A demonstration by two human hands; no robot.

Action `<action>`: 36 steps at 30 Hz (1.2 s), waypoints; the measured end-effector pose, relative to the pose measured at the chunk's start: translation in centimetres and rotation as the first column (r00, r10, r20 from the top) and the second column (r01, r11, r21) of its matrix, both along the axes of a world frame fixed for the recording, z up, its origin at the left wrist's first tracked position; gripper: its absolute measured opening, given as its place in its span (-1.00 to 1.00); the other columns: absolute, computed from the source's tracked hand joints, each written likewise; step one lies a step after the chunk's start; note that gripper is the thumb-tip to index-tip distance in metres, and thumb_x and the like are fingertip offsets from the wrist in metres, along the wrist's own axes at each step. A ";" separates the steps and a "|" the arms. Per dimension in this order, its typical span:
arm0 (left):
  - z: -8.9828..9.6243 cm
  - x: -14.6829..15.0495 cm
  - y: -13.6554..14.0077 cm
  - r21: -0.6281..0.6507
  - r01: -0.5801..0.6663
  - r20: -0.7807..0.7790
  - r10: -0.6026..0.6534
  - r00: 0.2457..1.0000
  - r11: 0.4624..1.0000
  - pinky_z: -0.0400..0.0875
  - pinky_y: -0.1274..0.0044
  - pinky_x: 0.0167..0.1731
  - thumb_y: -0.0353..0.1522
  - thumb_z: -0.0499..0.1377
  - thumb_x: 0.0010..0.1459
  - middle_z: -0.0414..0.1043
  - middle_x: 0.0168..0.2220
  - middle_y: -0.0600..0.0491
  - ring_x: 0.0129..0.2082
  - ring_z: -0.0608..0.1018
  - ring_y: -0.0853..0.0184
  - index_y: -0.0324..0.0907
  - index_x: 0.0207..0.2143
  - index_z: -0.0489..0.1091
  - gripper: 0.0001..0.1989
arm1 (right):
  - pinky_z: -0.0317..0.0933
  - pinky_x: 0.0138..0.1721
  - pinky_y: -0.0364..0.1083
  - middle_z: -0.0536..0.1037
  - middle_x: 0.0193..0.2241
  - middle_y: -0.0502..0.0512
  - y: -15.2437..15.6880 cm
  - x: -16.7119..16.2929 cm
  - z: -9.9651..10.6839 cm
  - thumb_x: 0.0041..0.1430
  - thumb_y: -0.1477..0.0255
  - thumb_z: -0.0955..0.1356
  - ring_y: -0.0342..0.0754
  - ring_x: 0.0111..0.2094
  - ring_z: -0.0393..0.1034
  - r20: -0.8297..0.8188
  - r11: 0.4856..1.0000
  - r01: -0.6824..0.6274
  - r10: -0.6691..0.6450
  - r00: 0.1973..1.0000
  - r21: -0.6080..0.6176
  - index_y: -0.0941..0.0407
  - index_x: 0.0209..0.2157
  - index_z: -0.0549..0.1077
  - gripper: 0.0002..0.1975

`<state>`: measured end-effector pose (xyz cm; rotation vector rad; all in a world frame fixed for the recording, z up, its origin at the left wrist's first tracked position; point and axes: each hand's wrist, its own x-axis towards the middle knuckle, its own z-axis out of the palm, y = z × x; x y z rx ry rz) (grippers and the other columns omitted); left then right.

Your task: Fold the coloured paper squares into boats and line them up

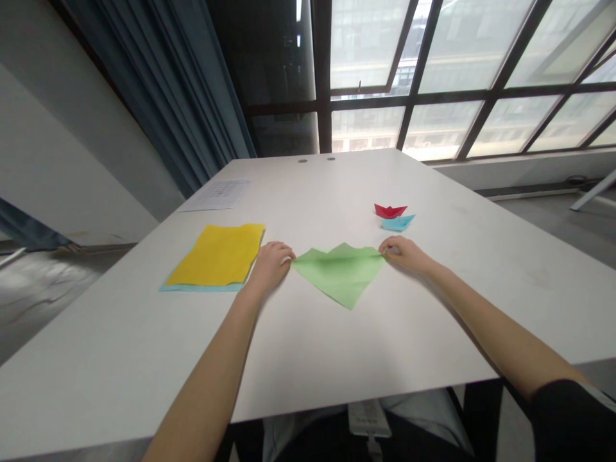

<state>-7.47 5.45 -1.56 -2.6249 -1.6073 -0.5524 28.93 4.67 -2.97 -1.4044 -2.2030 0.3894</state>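
Note:
Between my hands lies a sheet of green paper (344, 276), partly folded, with one corner pointing toward me and peaks along its far edge. Its left corner is pinched in the fingers of my left hand (275, 262). At the opposite corner, my right hand (403, 251) grips the paper between thumb and fingers. Just beyond my right hand sit two small folded paper boats, a red boat (389, 211) behind a blue boat (398, 223). Left of my left hand is a stack of yellow paper (219, 255) with light blue sheets (199, 288) showing underneath.
A printed white sheet (217, 194) lies at the left edge of the white table (337, 369). Two round grommets are set near the far edge. A blue curtain (178, 83) hangs at the left, and windows (366, 51) stand beyond. A badge (369, 418) hangs at my waist.

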 end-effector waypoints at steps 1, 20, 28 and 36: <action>0.0 0.0 0.0 -0.003 0.001 -0.016 -0.001 1.000 1.000 0.23 0.32 -0.07 -0.44 0.04 0.02 0.45 -0.20 0.06 -0.07 0.36 0.22 -0.07 -0.38 0.47 -0.79 | 0.20 -0.17 -0.04 0.51 -0.36 0.07 0.0 0.0 -0.1 -0.03 0.48 0.23 -0.02 -0.27 0.34 0.012 1.000 -0.011 0.010 1.000 0.011 0.10 -0.41 0.45 -0.82; 1.2 7.0 -4.0 -0.066 0.233 -0.058 -0.237 0.970 0.970 0.23 0.40 -0.06 -0.26 -0.10 0.22 0.40 -0.11 -0.03 -0.07 0.35 0.25 -0.19 -0.12 0.36 -0.67 | 0.16 -0.05 0.02 0.46 -0.16 0.17 -3.1 -6.2 1.3 0.19 0.41 0.17 0.02 -0.11 0.28 0.196 0.950 -0.286 0.259 0.946 0.125 0.13 -0.14 0.42 -0.72; 0.2 8.1 -5.2 -0.131 0.202 -0.136 -0.219 0.966 0.971 0.18 0.34 0.01 -0.14 -0.06 0.16 0.25 0.07 -0.10 0.05 0.28 0.17 -0.20 0.05 0.20 -0.53 | 0.06 0.05 0.12 0.34 0.02 0.22 -4.4 -8.0 0.8 0.16 0.23 0.23 0.11 0.05 0.16 0.259 0.958 -0.269 0.237 0.936 0.096 0.14 -0.01 0.32 -0.58; -0.7 7.8 -5.3 -0.296 -0.011 -0.218 -0.056 0.974 0.955 -0.10 0.16 0.12 0.18 -0.23 -0.01 -0.22 0.28 -0.14 0.23 -0.12 -0.10 -0.27 0.24 -0.15 -0.07 | -0.19 0.13 0.26 -0.04 0.24 0.21 -4.2 -7.0 -0.3 0.10 -0.05 0.11 0.27 0.23 -0.21 0.380 0.979 -0.194 0.203 0.902 -0.064 0.05 0.23 -0.04 -0.25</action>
